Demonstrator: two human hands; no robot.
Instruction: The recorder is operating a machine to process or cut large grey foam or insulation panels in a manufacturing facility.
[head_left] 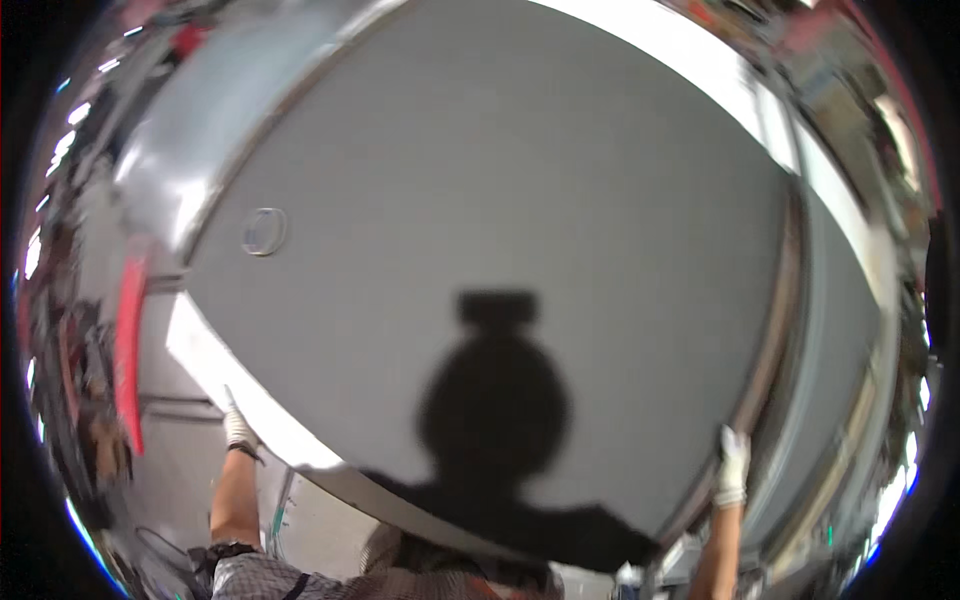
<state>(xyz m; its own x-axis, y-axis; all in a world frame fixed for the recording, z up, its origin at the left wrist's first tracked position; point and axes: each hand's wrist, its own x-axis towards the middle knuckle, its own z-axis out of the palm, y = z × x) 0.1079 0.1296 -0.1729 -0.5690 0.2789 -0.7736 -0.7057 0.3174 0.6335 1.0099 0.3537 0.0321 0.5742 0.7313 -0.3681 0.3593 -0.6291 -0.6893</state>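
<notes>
A large flat grey panel (560, 200) fills most of the head view, with a bright white strip along its near left edge. My left hand (238, 427), in a white glove, is at that near left edge and closed on it; its fingers are partly hidden and blurred. At the right edge, beside a brownish border, my right hand (733, 468), also gloved in white, grips the panel, its fingertips partly out of sight. The dark shadow of my head and shoulders falls on the panel's near half. A small oval mark (264, 232) lies on its left part.
Left of the panel stands a red bar (130, 355) with thin dark rods by it. A shiny metal sheet (225, 100) lies beyond at the upper left. To the right runs another grey panel (845, 290) with pale edges. The surroundings are blurred.
</notes>
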